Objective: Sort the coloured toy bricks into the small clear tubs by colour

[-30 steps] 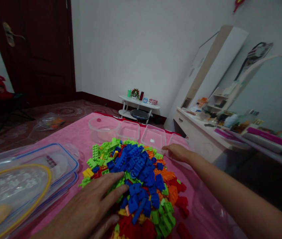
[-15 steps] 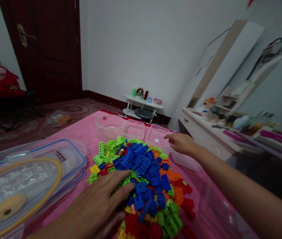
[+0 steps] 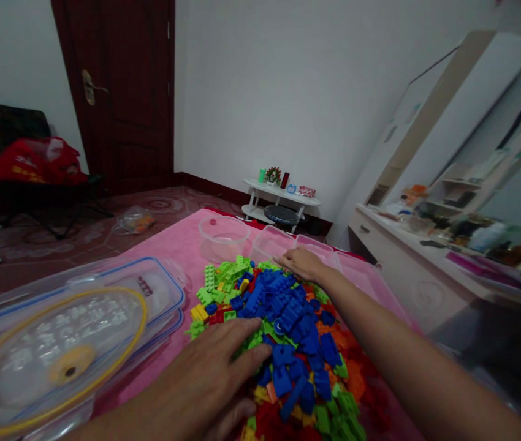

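A heap of plastic building bricks (image 3: 288,309) lies on the pink cloth (image 3: 168,239), with blue on top and green, red, orange and yellow around it. My left hand (image 3: 217,364) rests against the heap's near left side, fingers stretched and thumb apart. Over the far side of the heap is my right hand (image 3: 304,264), palm down with fingers extended and no brick visible in it. Just beyond its fingers stand a clear square tub (image 3: 270,236) and a round clear tub (image 3: 224,223). Another clear tub (image 3: 329,250) is partly behind the right hand.
Clear lids with blue seals (image 3: 168,278) are stacked at the left, under an oval-looking lid with a yellow rim (image 3: 143,306). A white dresser (image 3: 393,263) stands along the right. Beyond the table are a small white stand (image 3: 265,187) and a dark door (image 3: 127,92).
My right hand has moved left, from above the right-hand tubs to the heap's far edge. My left hand stays at the heap. The camera view has turned slightly left.
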The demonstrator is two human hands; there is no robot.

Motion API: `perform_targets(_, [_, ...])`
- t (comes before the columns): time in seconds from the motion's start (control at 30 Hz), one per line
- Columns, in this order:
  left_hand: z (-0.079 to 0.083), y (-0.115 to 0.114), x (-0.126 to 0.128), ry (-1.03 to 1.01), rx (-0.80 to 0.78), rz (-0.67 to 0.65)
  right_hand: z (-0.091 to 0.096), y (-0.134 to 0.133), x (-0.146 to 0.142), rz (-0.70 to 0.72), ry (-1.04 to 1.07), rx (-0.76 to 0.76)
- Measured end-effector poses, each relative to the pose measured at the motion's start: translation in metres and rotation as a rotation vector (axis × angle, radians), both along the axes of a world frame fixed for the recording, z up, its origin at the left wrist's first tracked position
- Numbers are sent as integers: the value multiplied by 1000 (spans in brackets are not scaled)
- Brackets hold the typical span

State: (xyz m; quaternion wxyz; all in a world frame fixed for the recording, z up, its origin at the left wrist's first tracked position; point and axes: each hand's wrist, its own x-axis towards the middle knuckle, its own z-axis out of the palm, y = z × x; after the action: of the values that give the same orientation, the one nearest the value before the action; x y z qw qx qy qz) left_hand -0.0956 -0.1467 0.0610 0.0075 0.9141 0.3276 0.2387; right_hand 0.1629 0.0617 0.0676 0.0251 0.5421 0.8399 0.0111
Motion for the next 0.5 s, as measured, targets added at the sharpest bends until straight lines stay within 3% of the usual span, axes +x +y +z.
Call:
perform_targets(0.17, [31, -10, -12, -78, -30, 12, 0, -2, 2, -8, -3, 0])
perform_targets(0.27, [58, 10, -16, -72, -38, 46, -7, 0, 2, 32, -18, 20])
perform_targets(0.37, [72, 65, -16, 26, -8, 110, -12, 0, 1, 78, -43, 47])
perform_targets(0.43, [68, 113, -16, 96, 8, 229, -12, -1, 0, 88, -56, 56])
perform_targets(0.5, [56, 160, -15, 187, -75, 328, -10, -2, -1, 87, -75, 59])
